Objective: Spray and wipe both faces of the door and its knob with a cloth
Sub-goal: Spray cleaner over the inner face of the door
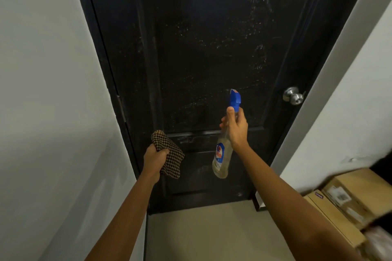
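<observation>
A black panelled door (201, 48) stands shut in front of me, its upper panel speckled with fine spray droplets. A silver round knob (293, 96) sits at its right edge. My right hand (236, 128) grips the neck of a clear spray bottle (221, 158) with a blue trigger head, whose nozzle points at the door. My left hand (154, 158) holds a folded brown checked cloth (169, 152) low at the door's left side, apart from the surface.
White walls (42, 91) close in on both sides. Stacked cardboard boxes (347, 203) stand against the right wall near the door frame. Beige floor (201, 233) lies below between my arms.
</observation>
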